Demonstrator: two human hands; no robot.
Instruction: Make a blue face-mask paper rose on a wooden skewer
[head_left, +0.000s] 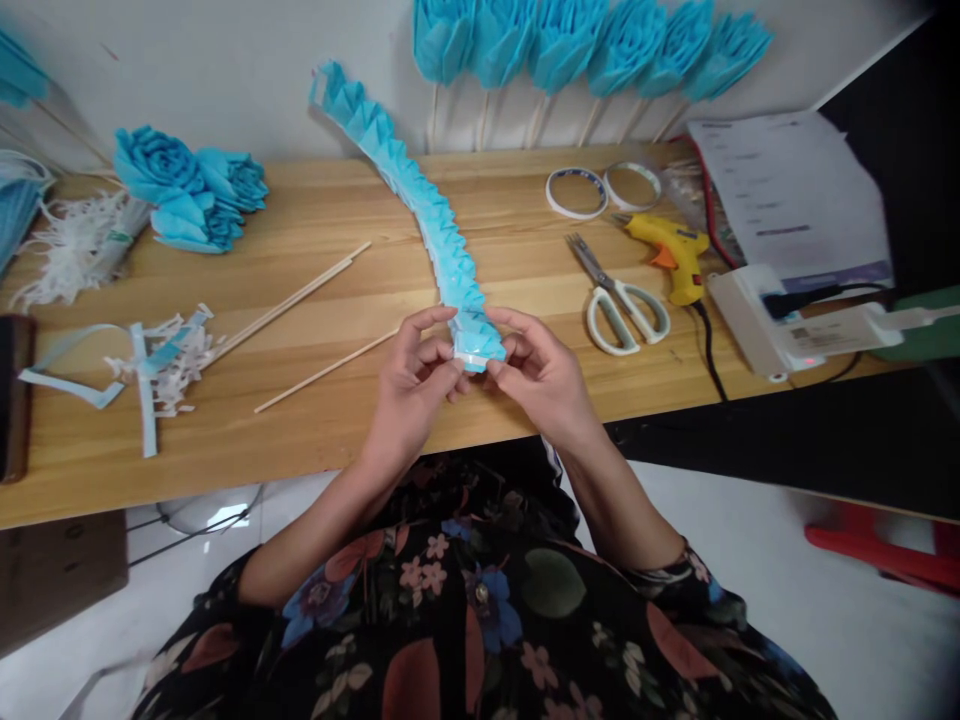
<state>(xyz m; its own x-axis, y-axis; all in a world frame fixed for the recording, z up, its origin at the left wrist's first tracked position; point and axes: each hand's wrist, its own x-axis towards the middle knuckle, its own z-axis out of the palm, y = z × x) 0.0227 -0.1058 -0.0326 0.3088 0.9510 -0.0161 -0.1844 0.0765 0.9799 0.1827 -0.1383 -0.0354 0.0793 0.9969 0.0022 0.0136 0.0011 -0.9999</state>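
A long strip of pleated blue crepe paper (pixel 439 225) runs from the wall at the back of the table to the front edge, bending as it comes. My left hand (pixel 420 370) pinches the near end of this strip from the left, thumb and fingers closed on its edge. From the right, my right hand (pixel 536 370) grips the same end between thumb and forefinger. A pale, shiny band lies along the strip's end between my thumbs. Just left of my left hand, a thin wooden stick (pixel 326 370) rests on the table.
Blue paper flowers (pixel 161 165) lie at left, others (pixel 566 45) lean on the wall. Scissors (pixel 619 295), tape rolls (pixel 576 192), a yellow glue gun (pixel 675 250) and a white power strip (pixel 757 320) are at right. Paper scraps (pixel 176 360) and a dark phone-like object (pixel 15 395) are at left.
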